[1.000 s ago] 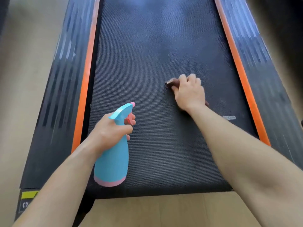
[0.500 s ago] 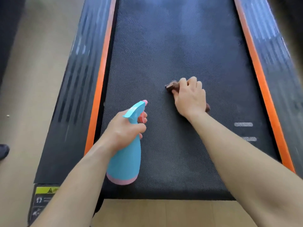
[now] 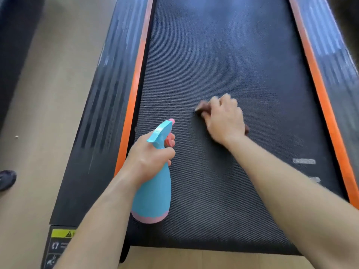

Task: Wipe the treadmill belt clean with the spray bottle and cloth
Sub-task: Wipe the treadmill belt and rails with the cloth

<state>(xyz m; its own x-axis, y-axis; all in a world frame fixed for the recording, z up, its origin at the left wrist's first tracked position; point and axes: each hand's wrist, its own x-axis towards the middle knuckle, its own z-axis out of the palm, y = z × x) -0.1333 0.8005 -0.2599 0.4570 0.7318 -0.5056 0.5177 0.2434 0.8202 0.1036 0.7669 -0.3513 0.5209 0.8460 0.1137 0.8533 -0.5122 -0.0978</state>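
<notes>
The black treadmill belt [image 3: 223,61] runs away from me between two orange strips. My left hand [image 3: 147,158] grips the neck of a light blue spray bottle [image 3: 152,195] with a pink base and pink trigger, held above the belt's near left part, nozzle pointing forward. My right hand [image 3: 225,119] presses a small brown cloth [image 3: 203,108] onto the middle of the belt, fingers curled over it. Only the cloth's left edge and a bit at the right show; the hand covers the rest.
Dark side rails flank the belt, with the left orange strip [image 3: 136,82] and right orange strip [image 3: 318,88] inside them. A yellow warning label [image 3: 62,234] sits at the near left corner. Beige floor [image 3: 38,113] lies to the left, with a dark object [image 3: 6,179] at its edge.
The view has shifted so the treadmill sits further right in frame. My right hand and the cloth are blurred, moving on the belt. The left hand still holds the bottle the same way.
</notes>
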